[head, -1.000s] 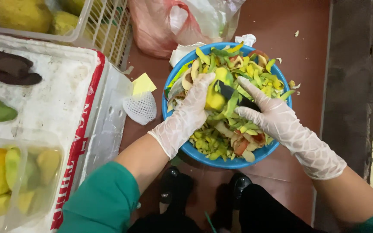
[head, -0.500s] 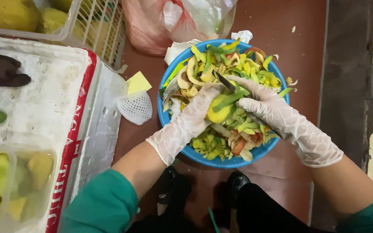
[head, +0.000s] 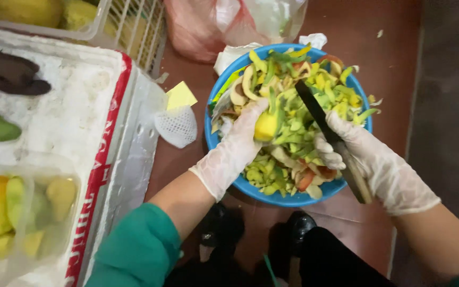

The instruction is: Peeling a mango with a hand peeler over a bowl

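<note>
Both gloved hands work over the blue bowl [head: 224, 143] of peels: the left hand [head: 235, 151] grips a yellow fruit [head: 265, 126], its fingers closed round it just above the heap. A second ago the right hand [head: 378, 162] pressed against the fruit; now it has drawn back, fingers closed on a knife [head: 328, 133], blade lifted clear, so one paring stroke looks finished.

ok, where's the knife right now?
Head view, right of centre: the knife is gripped in the gloved right hand, its dark blade angled up-left over the peel-filled blue bowl, beside the left hand holding a yellow fruit.
</note>
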